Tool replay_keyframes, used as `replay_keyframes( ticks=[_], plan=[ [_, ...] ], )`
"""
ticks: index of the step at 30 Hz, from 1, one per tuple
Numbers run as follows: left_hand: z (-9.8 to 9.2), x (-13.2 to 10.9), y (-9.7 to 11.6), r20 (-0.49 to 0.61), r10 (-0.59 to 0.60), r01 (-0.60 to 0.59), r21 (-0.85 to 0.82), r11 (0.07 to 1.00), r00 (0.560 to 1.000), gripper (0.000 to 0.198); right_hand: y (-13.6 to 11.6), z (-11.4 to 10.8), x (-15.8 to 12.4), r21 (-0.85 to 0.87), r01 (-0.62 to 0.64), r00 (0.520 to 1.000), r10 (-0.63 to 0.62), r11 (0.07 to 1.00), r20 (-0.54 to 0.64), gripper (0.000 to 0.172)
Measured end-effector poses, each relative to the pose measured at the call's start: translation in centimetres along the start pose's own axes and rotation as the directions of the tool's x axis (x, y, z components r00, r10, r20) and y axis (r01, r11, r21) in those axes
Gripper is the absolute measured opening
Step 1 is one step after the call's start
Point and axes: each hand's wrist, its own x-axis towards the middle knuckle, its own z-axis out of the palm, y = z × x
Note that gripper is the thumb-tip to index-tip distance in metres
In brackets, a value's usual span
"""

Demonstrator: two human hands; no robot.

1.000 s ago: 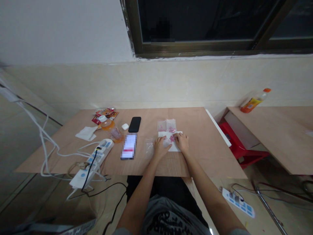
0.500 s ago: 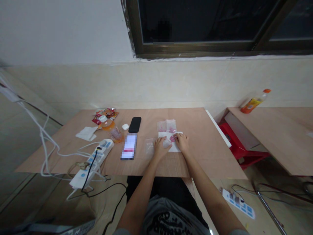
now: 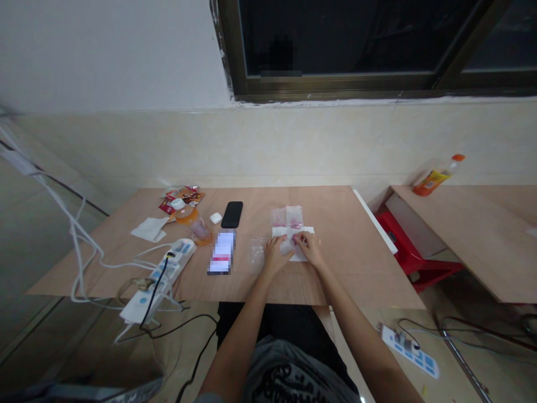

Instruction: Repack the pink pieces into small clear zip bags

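On the wooden table, a white sheet of paper (image 3: 300, 256) lies under both hands. My left hand (image 3: 276, 253) is closed at the paper's left side, its fingers at a small clear bag (image 3: 286, 245). My right hand (image 3: 309, 248) is closed in a pinch at the paper's middle, over small pink pieces (image 3: 295, 238); what its fingertips hold is too small to make out. Beyond the paper lie two clear bags (image 3: 294, 215) with pink bits in them. Another clear bag (image 3: 257, 251) rests left of my left hand.
Left of the hands are a blurred-screen phone (image 3: 222, 252), a black phone (image 3: 232, 214), a white case (image 3: 215, 218), an orange drink bottle (image 3: 192, 221), red wrappers (image 3: 184, 197), tissue (image 3: 150, 229) and a power strip (image 3: 157, 280). A red stool (image 3: 403, 252) stands right.
My right hand has shifted slightly left, its fingertips now over the pink pieces and nearer my left hand. My left hand has hardly moved.
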Motion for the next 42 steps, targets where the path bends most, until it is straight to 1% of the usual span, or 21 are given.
replay_keyframes(
  ticks=[2,4,6,8,10,12,16,24,31,36,42],
  plan=[
    [0.0,0.0,0.0,-0.01,0.007,-0.007,-0.008,1.0,1.0,0.052,-0.3,0.1,0.0,0.022,0.038,0.998,-0.039,0.999,0.039,0.029],
    [-0.1,0.0,0.0,-0.008,0.005,-0.005,-0.009,1.0,1.0,0.053,-0.4,0.1,0.0,0.024,0.045,0.997,-0.046,0.999,0.057,0.03],
    [-0.2,0.0,0.1,-0.001,0.004,-0.004,-0.01,1.0,1.0,0.054,-0.1,-0.1,0.1,0.022,0.005,0.999,-0.006,1.0,0.041,0.033],
    [-0.3,0.0,0.2,0.005,0.001,-0.001,-0.008,1.0,1.0,0.054,0.4,-0.3,0.1,0.0,-0.054,0.999,0.054,0.999,-0.002,0.034],
    [-0.4,0.0,0.3,0.008,-0.007,0.007,-0.002,1.0,1.0,0.054,0.9,-0.5,0.0,-0.053,-0.095,0.995,0.093,0.994,-0.037,0.031],
    [-0.4,-0.1,0.3,0.008,-0.014,0.014,0.0,1.0,1.0,0.054,1.2,-0.7,-0.2,-0.121,-0.106,0.994,0.101,0.987,-0.045,0.027],
    [-0.2,-0.1,0.2,0.003,-0.007,0.007,-0.004,1.0,1.0,0.054,1.0,-0.8,-0.4,-0.217,-0.075,0.997,0.074,0.973,-0.015,0.024],
    [-0.2,-0.1,0.1,-0.006,-0.001,0.001,-0.016,1.0,1.0,0.053,0.5,-0.8,-0.6,-0.281,-0.041,0.999,0.049,0.959,0.02,0.024],
    [-0.3,-0.1,0.3,0.005,-0.012,0.012,-0.021,1.0,1.0,0.052,0.1,-1.2,-0.7,-0.3,-0.046,0.999,0.052,0.953,0.013,0.021],
    [-0.2,0.0,0.2,0.007,-0.01,0.01,-0.033,0.999,1.0,0.052,0.4,-0.9,-0.7,-0.299,-0.054,0.998,0.056,0.953,-0.002,0.021],
    [-0.3,-0.1,0.3,0.006,-0.012,0.012,-0.024,1.0,1.0,0.052,0.9,-0.7,-0.7,-0.247,-0.072,0.997,0.064,0.966,-0.043,0.022]
  ],
)
